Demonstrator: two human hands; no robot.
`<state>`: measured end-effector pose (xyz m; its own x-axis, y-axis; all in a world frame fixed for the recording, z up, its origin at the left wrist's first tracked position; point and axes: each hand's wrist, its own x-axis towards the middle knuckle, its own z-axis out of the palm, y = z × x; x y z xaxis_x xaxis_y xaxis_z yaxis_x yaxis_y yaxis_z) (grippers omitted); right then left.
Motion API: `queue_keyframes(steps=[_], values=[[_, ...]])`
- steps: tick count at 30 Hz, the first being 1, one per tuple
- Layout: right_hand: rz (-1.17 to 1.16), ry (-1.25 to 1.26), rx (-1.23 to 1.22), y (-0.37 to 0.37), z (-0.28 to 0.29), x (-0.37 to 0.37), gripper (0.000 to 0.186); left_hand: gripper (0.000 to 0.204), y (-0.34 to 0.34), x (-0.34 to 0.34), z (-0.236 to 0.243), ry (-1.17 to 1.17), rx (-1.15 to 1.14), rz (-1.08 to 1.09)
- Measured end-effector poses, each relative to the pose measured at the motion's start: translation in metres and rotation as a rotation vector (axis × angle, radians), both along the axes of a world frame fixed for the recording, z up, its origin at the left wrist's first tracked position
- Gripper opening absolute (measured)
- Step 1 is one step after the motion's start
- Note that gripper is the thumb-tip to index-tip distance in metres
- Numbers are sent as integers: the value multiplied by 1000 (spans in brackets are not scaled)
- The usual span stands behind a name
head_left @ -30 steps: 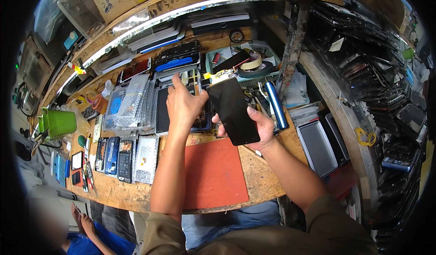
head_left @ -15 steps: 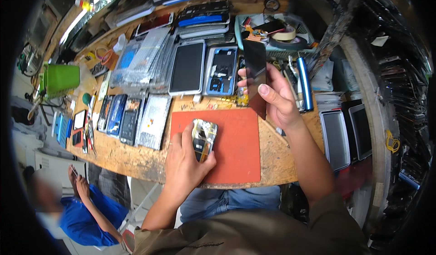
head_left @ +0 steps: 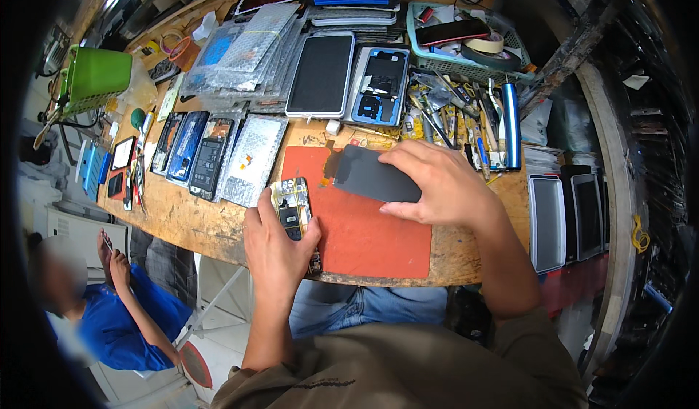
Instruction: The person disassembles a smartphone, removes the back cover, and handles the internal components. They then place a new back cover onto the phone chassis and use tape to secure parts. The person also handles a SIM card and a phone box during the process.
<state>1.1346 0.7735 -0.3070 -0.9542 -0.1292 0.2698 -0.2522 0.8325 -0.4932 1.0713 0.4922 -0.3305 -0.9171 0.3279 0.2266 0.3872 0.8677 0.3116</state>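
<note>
My left hand (head_left: pixel 279 252) is closed around the sides of an opened phone body (head_left: pixel 293 207), whose inner parts face up. This phone lies at the left edge of a red mat (head_left: pixel 378 249). In my right hand (head_left: pixel 453 185) is a phone screen panel (head_left: pixel 373 175), gripped by its right end between thumb and fingers. Its dark grey back is turned up, and a brownish flex cable (head_left: pixel 332 164) sticks out at its left end. The panel is over the mat's upper part, to the right of the phone; whether it touches the mat I cannot tell.
Left of the mat lie several opened phones (head_left: pixel 210 160) and a bubble-wrap packet (head_left: pixel 254 154). Behind stand two tablets (head_left: pixel 320 76), stacked bubble-wrapped panels (head_left: pixel 244 60), and a teal basket (head_left: pixel 422 54). Tools (head_left: pixel 466 118) crowd the back right. Another person (head_left: pixel 127 329) in blue sits at lower left.
My right hand has brought the screen panel down from upright to nearly flat over the mat, its grey back now up. My left hand and the phone have shifted left to the mat's edge.
</note>
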Motion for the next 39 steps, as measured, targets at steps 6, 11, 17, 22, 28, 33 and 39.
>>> queue_keyframes(steps=[6,11,17,22,28,33,39], values=[[-14,-84,159,-9,-7,1,58,88,1,4,-1,1,-19,20],[-25,-102,184,-11,-11,2,57,87,3,8,3,16,-38,4],[-15,-116,172,-9,-9,4,54,86,2,9,3,6,-32,1],[-40,-111,186,-13,-9,3,60,83,0,12,2,6,-50,7],[-67,-68,216,-16,-11,1,66,76,-4,13,6,-9,4,36],[-87,-137,182,-16,-10,0,75,63,-6,12,10,49,23,26],[-131,-112,135,-11,-4,0,81,54,-9,11,12,88,62,3]])
